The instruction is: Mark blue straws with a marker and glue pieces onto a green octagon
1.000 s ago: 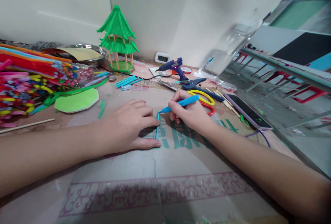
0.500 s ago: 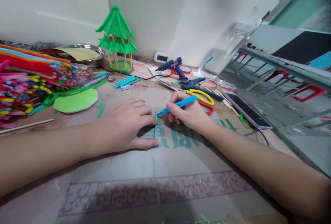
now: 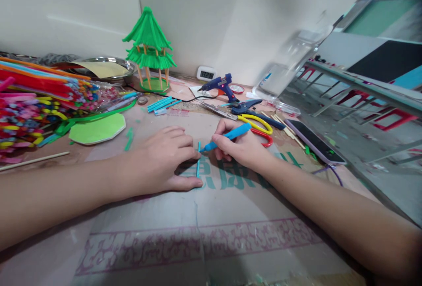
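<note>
My left hand (image 3: pixel 165 158) lies palm-down on the cardboard sheet (image 3: pixel 211 233), fingertips and thumb pressing a thin blue stick (image 3: pixel 198 166) flat against it. My right hand (image 3: pixel 242 145) grips a blue pen-shaped knife (image 3: pixel 227 137) like a pencil, its tip touching the stick near its upper end. The stick runs away from me, between my two hands.
Several cut blue sticks (image 3: pixel 163 103) lie further back. A green pagoda model (image 3: pixel 149 50), a blue glue gun (image 3: pixel 220 86), yellow and red scissors (image 3: pixel 259 125), a phone (image 3: pixel 314 143), a green foam disc (image 3: pixel 97 128) and a heap of colourful pipe cleaners (image 3: pixel 33 101) surround the work spot.
My right hand has drawn the knife tip slightly down and toward me along the stick. My left hand has stayed put, holding the stick.
</note>
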`<state>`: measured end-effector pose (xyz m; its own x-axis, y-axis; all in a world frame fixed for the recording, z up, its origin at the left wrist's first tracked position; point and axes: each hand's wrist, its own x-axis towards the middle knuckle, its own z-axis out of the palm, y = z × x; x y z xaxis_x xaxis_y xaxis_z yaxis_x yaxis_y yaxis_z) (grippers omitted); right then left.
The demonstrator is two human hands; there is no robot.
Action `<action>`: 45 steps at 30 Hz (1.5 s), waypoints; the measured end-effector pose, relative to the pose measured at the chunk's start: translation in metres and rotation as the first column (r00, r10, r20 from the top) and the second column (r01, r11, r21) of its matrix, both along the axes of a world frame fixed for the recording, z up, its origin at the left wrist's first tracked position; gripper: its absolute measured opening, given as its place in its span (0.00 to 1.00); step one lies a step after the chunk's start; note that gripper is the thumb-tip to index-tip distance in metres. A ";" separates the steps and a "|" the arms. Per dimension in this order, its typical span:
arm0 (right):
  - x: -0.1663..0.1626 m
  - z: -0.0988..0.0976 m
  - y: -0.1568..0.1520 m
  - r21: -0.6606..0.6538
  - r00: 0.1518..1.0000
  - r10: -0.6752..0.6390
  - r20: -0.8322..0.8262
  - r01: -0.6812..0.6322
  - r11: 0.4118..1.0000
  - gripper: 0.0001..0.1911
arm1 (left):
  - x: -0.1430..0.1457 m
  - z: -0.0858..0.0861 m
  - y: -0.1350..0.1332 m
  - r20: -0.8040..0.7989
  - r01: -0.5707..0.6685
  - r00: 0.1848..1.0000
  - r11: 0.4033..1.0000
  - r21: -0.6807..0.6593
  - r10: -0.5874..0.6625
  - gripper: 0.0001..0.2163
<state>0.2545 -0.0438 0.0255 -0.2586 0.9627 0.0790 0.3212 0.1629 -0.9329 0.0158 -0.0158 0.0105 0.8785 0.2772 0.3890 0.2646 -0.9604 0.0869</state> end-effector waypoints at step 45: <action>-0.007 0.005 -0.015 -0.057 0.999 0.039 -0.001 -0.039 0.998 0.13 | 0.003 0.000 0.001 -0.059 -0.189 0.982 0.920 -0.344 0.180 0.35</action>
<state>0.2477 -0.0589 0.0304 -0.2963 0.9548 0.0239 0.3158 0.1216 -0.9410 0.0191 -0.0147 0.0107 0.8074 0.5485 0.2172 0.4409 -0.8056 0.3957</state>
